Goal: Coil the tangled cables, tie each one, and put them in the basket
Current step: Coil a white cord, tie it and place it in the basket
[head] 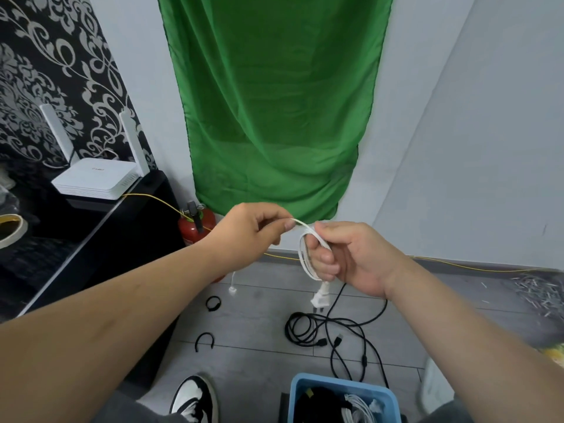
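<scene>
Above grey floor (262, 355), L hand (253, 228) pinches white cable (303, 257) end, R hand (351, 257) grips its coil.

The blue basket (338, 383) is cut off by the bottom edge, so the black stuff inside can't be ID'd; the shoe (195, 398) next to it & the tape roll (13, 236) at the left edge are cropped too. Part of the white cable (305, 257) coil is hidden inside the right hand's (351, 257) curled fingers, and its run down to the loose end is lost behind the left forearm, which w/ the left hand (253, 230) also covers some of the fire extinguisher (186, 232). The yellow-green thing (554, 355) at the right edge is too blurred to tell.
</scene>
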`<state>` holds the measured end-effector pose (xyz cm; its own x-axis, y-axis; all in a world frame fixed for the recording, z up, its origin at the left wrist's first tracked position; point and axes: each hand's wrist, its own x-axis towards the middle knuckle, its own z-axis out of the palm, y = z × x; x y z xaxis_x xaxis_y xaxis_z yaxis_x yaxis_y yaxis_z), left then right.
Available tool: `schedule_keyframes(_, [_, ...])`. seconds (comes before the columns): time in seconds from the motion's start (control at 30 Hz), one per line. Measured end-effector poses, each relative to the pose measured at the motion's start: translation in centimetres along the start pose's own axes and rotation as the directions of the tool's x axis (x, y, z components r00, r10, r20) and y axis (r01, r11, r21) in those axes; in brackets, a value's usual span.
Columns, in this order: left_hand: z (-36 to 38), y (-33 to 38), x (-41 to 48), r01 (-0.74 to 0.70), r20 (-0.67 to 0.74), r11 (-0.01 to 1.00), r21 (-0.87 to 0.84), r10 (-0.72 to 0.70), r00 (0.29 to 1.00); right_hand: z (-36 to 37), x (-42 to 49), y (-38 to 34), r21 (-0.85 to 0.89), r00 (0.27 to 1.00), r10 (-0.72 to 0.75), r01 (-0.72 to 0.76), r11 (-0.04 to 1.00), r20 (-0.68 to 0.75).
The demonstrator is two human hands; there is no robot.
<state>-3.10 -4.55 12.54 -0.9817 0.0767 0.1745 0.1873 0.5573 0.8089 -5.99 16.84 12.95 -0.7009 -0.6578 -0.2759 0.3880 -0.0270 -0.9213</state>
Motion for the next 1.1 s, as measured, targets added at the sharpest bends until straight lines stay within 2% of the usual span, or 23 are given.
schedule_keyframes(0.13, [1.4,-0.1,-0.4,0.081,0.162,0.996,0.029,-0.084,0.983,0.9,0.1,-0.3,0.363,0.994,-0.027,-0.014,0.932,0.107])
schedule_keyframes(0.2, [2.4,0.0,-0.8,0.091,0.26,0.993,0.075,-0.107,0.96,1.0,0.4,-0.5,0.502,0.994,-0.079,0.03,0.864,0.076])
schedule_keyframes(0.3, [3.6,-1.2,-1.5,0.159,0.42,0.972,0.171,-0.218,0.881,0.7,0.9,-1.1,0.611,0.986,-0.139,0.169,0.773,-0.096])
schedule_keyframes(0.4, [4.3,-2.1,-2.3,0.167,0.532,0.949,0.268,-0.29,0.795,-0.4,1.4,-1.2,0.619,0.925,-0.143,0.344,0.706,-0.352])
schedule_keyframes(0.47, [4.6,-1.5,-2.4,0.139,0.545,0.948,0.285,-0.28,0.79,-1.5,1.8,-0.8,0.562,0.872,-0.117,0.404,0.721,-0.476])
schedule_keyframes(0.53, [4.9,-0.4,-2.6,0.111,0.548,0.954,0.277,-0.252,0.798,-2.6,2.1,-0.1,0.442,0.821,-0.122,0.418,0.793,-0.558])
schedule_keyframes(0.6, [5.1,0.9,-2.7,0.098,0.563,0.966,0.241,-0.222,0.796,-3.5,2.2,0.5,0.246,0.767,-0.166,0.391,0.887,-0.62])
schedule_keyframes(0.67, [4.8,2.0,-2.6,0.089,0.533,0.977,0.194,-0.181,0.826,-3.8,1.9,0.8,-0.016,0.736,-0.233,0.29,0.957,-0.636])
schedule_keyframes(0.7, [4.3,2.4,-2.5,0.077,0.492,0.982,0.173,-0.154,0.857,-3.7,1.5,0.9,-0.149,0.747,-0.262,0.216,0.965,-0.611])
schedule_keyframes(0.77, [3.0,2.7,-2.0,0.045,0.378,0.988,0.148,-0.099,0.92,-3.2,0.8,1.1,-0.356,0.82,-0.273,0.091,0.93,-0.503])
schedule_keyframes(0.87, [1.0,2.2,-1.3,0.037,0.224,0.99,0.134,-0.067,0.972,-2.3,0.1,1.3,-0.501,0.927,-0.158,-0.036,0.865,-0.339])
schedule_keyframes(0.97, [-0.6,1.0,-0.9,0.028,0.089,0.985,0.172,-0.043,0.995,-1.6,0.2,1.7,-0.521,0.98,-0.011,-0.096,0.848,-0.199])
schedule_keyframes(1.1, [-1.5,-0.1,-0.9,-0.006,-0.013,0.984,0.178,0.008,1.0,-0.5,0.4,1.6,-0.388,0.997,0.063,-0.078,0.918,-0.051])
